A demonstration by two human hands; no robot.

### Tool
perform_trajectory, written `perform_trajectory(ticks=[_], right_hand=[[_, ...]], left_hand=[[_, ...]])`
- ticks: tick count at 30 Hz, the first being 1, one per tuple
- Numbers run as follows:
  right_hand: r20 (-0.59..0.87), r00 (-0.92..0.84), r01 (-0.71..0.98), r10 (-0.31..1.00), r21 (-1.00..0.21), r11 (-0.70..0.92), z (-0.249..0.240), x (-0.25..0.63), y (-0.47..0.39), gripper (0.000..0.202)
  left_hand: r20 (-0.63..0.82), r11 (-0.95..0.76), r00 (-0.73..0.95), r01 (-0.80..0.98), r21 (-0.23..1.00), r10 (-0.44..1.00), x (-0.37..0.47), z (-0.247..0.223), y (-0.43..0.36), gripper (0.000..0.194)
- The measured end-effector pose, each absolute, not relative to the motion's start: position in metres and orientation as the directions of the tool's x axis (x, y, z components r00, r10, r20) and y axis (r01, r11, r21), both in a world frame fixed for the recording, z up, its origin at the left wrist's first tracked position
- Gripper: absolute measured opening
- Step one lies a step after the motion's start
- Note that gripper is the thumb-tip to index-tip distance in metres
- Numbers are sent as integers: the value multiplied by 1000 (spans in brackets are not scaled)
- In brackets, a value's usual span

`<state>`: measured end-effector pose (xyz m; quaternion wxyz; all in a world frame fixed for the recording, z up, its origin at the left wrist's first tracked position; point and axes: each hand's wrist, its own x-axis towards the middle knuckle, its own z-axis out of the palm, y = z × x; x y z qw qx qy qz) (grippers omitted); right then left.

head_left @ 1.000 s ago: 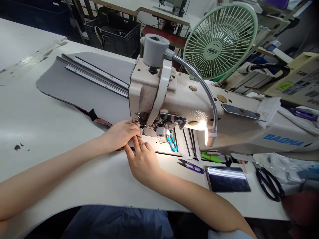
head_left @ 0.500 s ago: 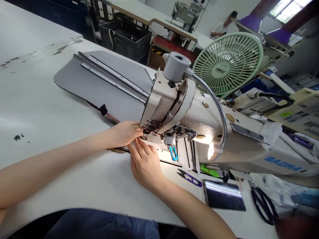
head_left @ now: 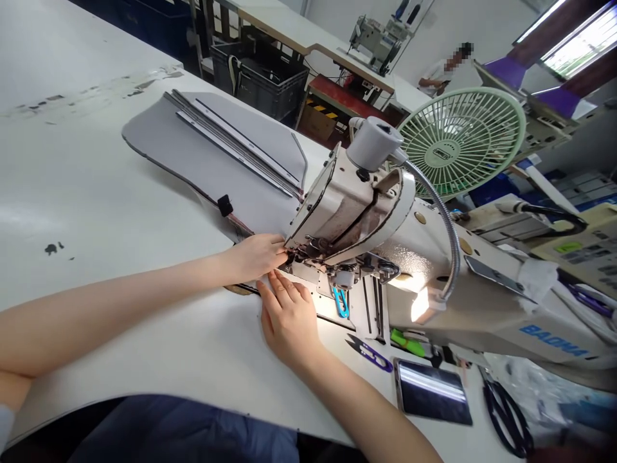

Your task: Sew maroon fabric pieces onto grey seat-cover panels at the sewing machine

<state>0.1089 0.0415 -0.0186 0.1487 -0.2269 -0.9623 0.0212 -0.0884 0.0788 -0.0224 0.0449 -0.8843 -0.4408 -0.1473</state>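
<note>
A grey flat panel (head_left: 231, 180) with dark edging and raised strips lies on the table and runs in under the head of the sewing machine (head_left: 351, 199). My left hand (head_left: 258, 257) is closed on the panel's near edge beside the needle area, its fingertips partly hidden by the machine head. Right below it, my right hand (head_left: 292, 318) lies with fingers stretched out, the tips at the panel's edge by the lit machine bed. The needle and presser foot are hard to make out. A black tab (head_left: 224, 205) sticks out from the panel's side.
Blue thread snips (head_left: 341, 303) lie on the machine bed. Purple snips (head_left: 370, 353), a phone (head_left: 434, 391) and black scissors (head_left: 506, 411) lie to the right. Behind stand a green fan (head_left: 446, 151) and a grey crate (head_left: 270, 90); a person (head_left: 436, 76) sits farther back.
The view has shifted, so everything sits a little farther right and mostly lower. Both hands stay at the panel's edge by the machine head, with little change in their pose.
</note>
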Motion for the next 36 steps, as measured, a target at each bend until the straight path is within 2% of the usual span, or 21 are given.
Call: perform_trajectory(ticks=[9, 20, 23, 31, 33, 36], right_hand=[[272, -863, 421, 427, -80, 903, -21, 110, 42, 40], [332, -857, 387, 395, -92, 918, -17, 108, 49, 35], [348, -848, 388, 401, -109, 915, -16, 107, 49, 35], [452, -821, 290, 349, -197, 937, -12, 112, 46, 33], [468, -824, 254, 319, -197, 947, -11, 114, 45, 33], [460, -837, 231, 296, -193, 954, -9, 115, 43, 35]], left_hand=[[322, -629, 569, 767, 125, 757, -89, -20, 76, 12], [316, -583, 538, 809, 67, 782, -88, -20, 77, 12], [326, -537, 497, 843, 38, 804, -85, -21, 73, 10], [315, -391, 351, 918, 70, 882, -88, -14, 51, 16], [319, -343, 285, 929, 142, 904, -105, -9, 28, 17], [249, -220, 129, 896, 385, 960, -147, 2, -31, 13]])
